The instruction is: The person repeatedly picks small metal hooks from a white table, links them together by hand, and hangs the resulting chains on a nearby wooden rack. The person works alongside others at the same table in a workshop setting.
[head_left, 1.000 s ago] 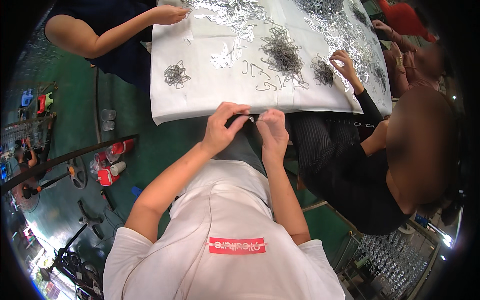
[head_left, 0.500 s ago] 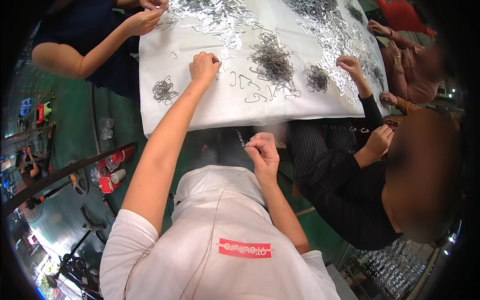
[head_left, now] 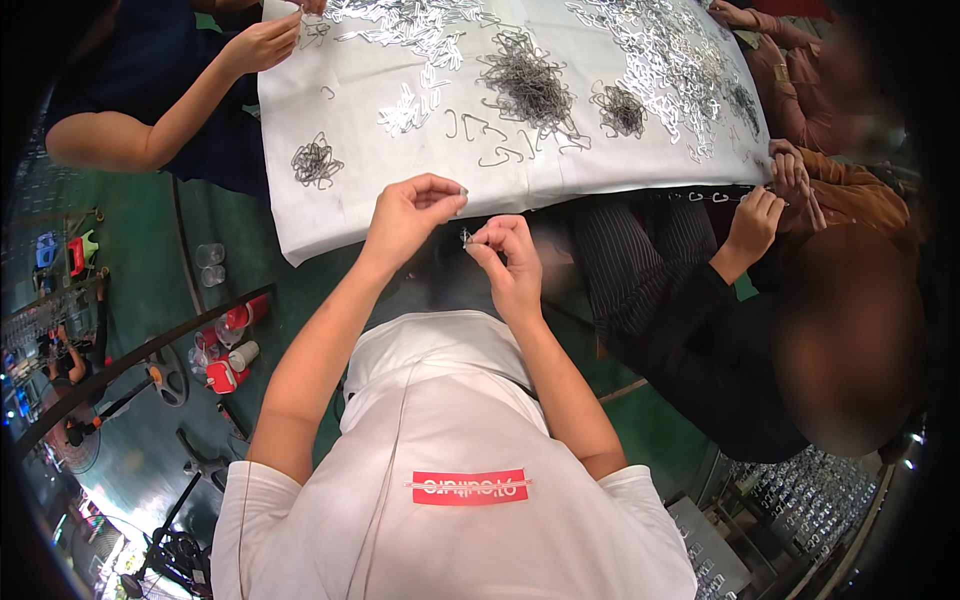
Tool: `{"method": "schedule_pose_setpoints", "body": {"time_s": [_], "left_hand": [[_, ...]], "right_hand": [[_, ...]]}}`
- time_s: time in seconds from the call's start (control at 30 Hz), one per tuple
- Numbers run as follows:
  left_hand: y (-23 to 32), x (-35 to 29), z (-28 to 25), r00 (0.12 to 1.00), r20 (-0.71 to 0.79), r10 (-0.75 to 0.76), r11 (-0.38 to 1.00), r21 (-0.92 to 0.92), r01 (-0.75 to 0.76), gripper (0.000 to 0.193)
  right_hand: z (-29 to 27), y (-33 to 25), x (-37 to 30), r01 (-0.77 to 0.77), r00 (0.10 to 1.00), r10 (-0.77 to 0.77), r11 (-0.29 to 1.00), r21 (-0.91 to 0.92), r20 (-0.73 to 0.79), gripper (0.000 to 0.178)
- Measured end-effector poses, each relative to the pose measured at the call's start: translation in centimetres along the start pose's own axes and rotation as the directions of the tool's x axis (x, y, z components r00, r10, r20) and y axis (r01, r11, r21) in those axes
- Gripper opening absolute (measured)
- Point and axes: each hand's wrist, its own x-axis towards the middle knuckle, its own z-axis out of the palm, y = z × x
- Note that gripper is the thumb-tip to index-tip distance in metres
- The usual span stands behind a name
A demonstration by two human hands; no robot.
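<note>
Close above the table's near edge, my left hand (head_left: 412, 218) is closed in a pinch, a small grey tip of metal showing at its fingertips; its exact shape is too small to make out. Just right of it and a little nearer to me, my right hand (head_left: 512, 262) pinches a short metal chain (head_left: 466, 237), mostly hidden by the fingers. The two hands are apart. Beyond them on the white-covered table (head_left: 400, 165) lie a small scatter of shiny flat metal pieces (head_left: 404, 110), several loose bent wire hooks (head_left: 490, 128) and a dark heap of wire hooks (head_left: 527, 85).
Smaller hook heaps lie left (head_left: 316, 162) and right (head_left: 620, 110). A large spread of silvery pieces (head_left: 665, 75) covers the far right. A co-worker's hand (head_left: 262, 45) is at the left edge, and a seated person in black (head_left: 690, 350) works close on my right.
My left hand has come back from the silvery pieces toward my right hand. My right hand has risen slightly leftward with the chain. The right neighbour's hand has left the table top.
</note>
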Motion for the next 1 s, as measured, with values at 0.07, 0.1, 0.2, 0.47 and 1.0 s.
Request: {"method": "schedule_pose_setpoints", "body": {"time_s": [0.07,0.1,0.2,0.47,1.0], "left_hand": [[0.7,-1.9,0.5,1.0,0.004,-0.017,0.998,-0.059,0.017,0.016],[1.0,-2.5,0.7,1.0,0.002,-0.016,0.999,-0.047,0.016,0.016],[1.6,-3.7,0.9,0.999,-0.001,0.033,0.999,-0.011,-0.033,0.017],[0.9,-5.2,1.1,0.982,-0.073,0.177,0.98,0.107,-0.169,0.011],[-0.1,-5.5,2.2,0.954,-0.142,0.265,0.958,0.147,-0.245,0.012]], "right_hand": [[0.2,-0.2,0.0,0.021,1.0,-0.021,0.999,-0.037,-0.011,0.007],[0.3,-0.3,0.0,0.034,0.999,-0.035,0.998,-0.055,-0.013,0.007],[0.6,-0.5,-0.2,0.039,0.998,-0.042,0.995,-0.089,-0.041,0.008],[0.0,0.6,-0.5,0.069,0.998,-0.067,0.99,-0.122,0.014,0.012],[-0.8,6.4,21.4,0.255,0.953,0.061,0.365,-0.895,0.296,0.012]]}}
